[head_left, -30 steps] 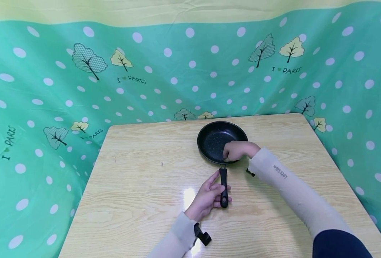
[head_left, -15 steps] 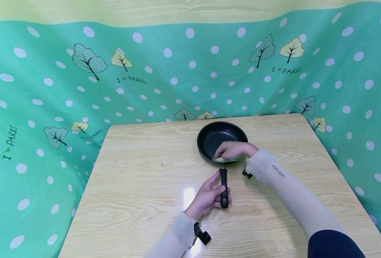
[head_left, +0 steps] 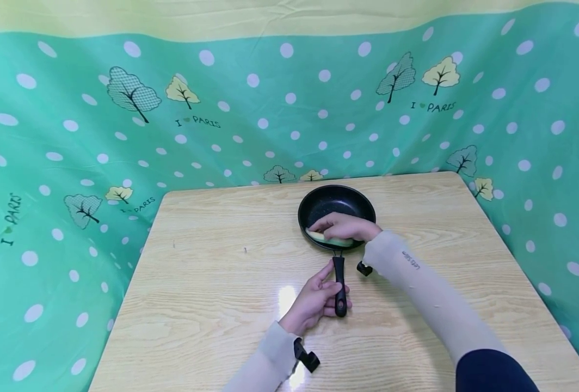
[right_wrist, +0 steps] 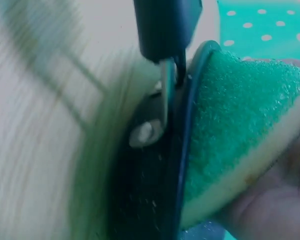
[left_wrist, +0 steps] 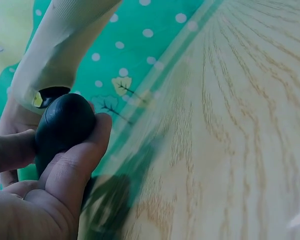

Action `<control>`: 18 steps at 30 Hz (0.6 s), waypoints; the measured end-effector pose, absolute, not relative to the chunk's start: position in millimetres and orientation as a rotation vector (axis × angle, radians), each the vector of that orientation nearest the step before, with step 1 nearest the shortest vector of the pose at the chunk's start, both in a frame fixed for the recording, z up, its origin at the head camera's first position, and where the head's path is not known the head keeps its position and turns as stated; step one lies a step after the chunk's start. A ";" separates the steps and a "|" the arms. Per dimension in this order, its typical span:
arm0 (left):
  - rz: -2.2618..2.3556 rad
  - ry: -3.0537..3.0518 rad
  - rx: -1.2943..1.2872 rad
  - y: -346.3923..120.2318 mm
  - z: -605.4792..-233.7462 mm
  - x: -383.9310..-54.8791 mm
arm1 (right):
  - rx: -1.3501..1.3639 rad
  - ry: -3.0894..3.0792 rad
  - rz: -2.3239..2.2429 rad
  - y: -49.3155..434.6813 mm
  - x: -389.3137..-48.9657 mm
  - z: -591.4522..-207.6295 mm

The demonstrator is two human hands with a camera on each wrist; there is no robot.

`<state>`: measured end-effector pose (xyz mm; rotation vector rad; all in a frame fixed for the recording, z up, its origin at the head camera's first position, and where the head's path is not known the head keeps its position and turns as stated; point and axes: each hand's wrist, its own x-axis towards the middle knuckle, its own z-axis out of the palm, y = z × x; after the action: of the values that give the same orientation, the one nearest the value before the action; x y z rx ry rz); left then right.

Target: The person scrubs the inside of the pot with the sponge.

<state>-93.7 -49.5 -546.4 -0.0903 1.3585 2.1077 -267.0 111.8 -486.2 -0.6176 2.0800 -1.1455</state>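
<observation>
A black frying pan stands at the back of the table, its handle pointing toward the person. My left hand grips that handle; in the left wrist view the thumb and fingers wrap round the black handle end. Inside the pan, at the near wall, my right hand holds a sponge with a green scouring face and a pale yellow body. The right wrist view has the green face of the sponge against the pan's rim, beside the handle bracket.
The pan rests on a light wood-grain table. A green dotted cloth printed with trees hangs behind and at both sides. The right sleeve reaches across the table's right half.
My right hand has moved left along the pan's near wall with the sponge, and more of the sponge shows. The left hand keeps its grip on the handle, nearly still.
</observation>
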 end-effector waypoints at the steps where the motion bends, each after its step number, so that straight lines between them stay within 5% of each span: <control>1: 2.107 1.359 -0.086 -49.7 -546.0 -93.6 | -0.605 2.078 -1.167 110.4 -267.1 -487.7; 18: 2.112 1.360 -0.069 -50.5 -544.0 -93.1 | -0.454 2.144 -1.304 83.6 -271.6 -494.7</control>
<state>-93.1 -50.5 -544.0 -0.0690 1.3603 2.1124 -271.6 83.6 -494.7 -0.4539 2.1442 -1.3043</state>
